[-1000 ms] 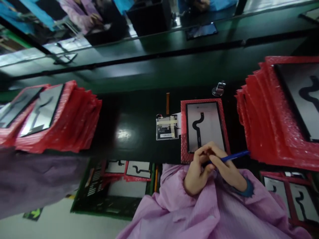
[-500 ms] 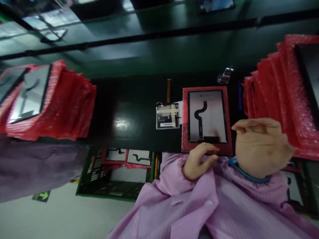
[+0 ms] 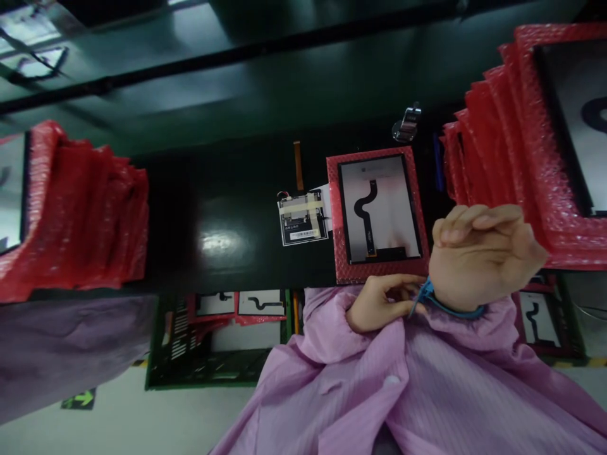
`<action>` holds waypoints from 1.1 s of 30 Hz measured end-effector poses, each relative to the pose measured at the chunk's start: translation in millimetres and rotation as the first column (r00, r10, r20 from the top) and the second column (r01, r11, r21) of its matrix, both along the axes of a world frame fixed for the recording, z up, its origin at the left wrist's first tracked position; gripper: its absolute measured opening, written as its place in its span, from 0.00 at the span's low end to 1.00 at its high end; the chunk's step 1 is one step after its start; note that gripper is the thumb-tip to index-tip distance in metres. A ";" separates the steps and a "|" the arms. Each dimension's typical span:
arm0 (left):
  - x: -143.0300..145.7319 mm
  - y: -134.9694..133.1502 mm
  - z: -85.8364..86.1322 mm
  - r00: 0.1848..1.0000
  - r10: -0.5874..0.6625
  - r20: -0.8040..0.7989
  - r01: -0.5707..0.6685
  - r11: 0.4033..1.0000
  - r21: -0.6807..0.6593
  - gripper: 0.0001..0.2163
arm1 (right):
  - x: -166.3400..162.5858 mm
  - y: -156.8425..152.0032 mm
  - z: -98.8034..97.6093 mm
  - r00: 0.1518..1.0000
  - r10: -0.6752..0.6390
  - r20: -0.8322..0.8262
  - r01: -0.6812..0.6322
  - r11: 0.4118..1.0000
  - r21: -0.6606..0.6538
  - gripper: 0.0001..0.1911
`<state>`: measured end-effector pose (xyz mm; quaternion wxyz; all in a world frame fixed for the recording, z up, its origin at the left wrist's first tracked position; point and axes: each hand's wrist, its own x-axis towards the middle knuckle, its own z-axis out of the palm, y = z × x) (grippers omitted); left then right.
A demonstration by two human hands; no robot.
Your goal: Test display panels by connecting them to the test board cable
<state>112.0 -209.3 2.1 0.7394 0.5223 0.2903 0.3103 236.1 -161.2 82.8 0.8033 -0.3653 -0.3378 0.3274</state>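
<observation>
My left hand point(image 3: 385, 302) is closed in a pinch on the loose end of a blue wrist strap point(image 3: 458, 311). The strap goes round my right wrist. Raised at the right, my right hand point(image 3: 484, 253) has its fingers loosely curled, and I see nothing in it. Just beyond the hands, a display panel point(image 3: 396, 212) lies on a red bubble-wrap bag point(image 3: 337, 227) on the dark bench. A black S-shaped flex cable point(image 3: 363, 212) runs down the panel's pale back.
A small taped circuit board point(image 3: 303, 218) with an orange ribbon cable point(image 3: 298, 165) lies left of the panel. Red bubble-wrap stacks point(image 3: 95, 215) point(image 3: 516, 158) flank the bench. A metal fitting point(image 3: 406, 123) stands behind. Below is a green crate point(image 3: 222, 373) with panels. A co-worker's sleeve point(image 3: 71, 354) shows at left.
My left hand has moved to my right wrist and taken hold of the blue strap. My right hand has turned slightly and come closer to the left. The view has shifted a little.
</observation>
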 end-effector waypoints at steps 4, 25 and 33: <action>1.6 0.2 1.4 0.990 0.099 -0.098 -0.092 0.993 0.067 0.24 | -4.8 -5.5 2.6 0.996 -0.020 0.085 0.018 0.999 0.031 0.19; -1.5 5.7 8.2 0.973 0.117 -0.198 -0.013 0.888 0.460 0.10 | 1.6 -1.4 11.6 0.888 0.429 -0.167 -0.456 0.872 -0.180 0.23; -10.4 27.5 6.6 0.945 -0.293 -0.143 0.324 0.894 0.308 0.12 | 3.0 -0.4 15.4 0.779 0.539 -0.319 -0.602 0.786 -0.142 0.21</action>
